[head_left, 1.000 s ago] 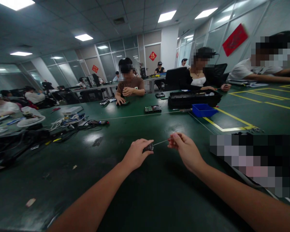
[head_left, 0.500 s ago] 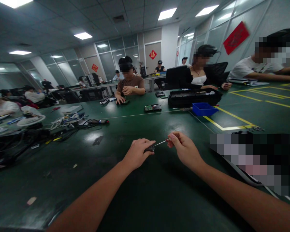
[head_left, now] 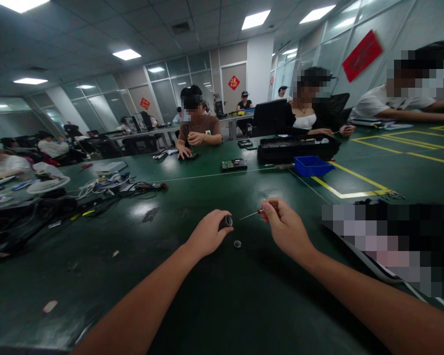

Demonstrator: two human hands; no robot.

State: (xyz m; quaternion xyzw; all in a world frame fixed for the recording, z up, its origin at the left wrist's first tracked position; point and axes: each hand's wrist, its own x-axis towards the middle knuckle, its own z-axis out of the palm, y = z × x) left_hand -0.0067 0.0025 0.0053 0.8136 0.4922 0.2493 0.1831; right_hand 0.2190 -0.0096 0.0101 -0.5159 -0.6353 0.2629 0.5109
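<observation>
Two bare hands work close together above the green table (head_left: 192,315). The fingers of the left hand (head_left: 207,232) are wrapped around a dark cylinder (head_left: 226,222), its ringed end facing right. The right hand (head_left: 282,219) pinches a slim screwdriver (head_left: 249,215) by its reddish handle, the shaft pointing left; its tip stands just beside the cylinder's end, apart from it. Below that gap, a small round metallic part (head_left: 237,244) lies on the table, touched by neither hand.

For work at that end, a firm left grip seems best, with the fingertips clear of the rim and the tip's path. The shaft should meet the cylinder squarely, under light, controlled pressure, since a slip could jab the left thumb. The loose round part could roll if brushed, so the wrists should pass well clear of it.
</observation>
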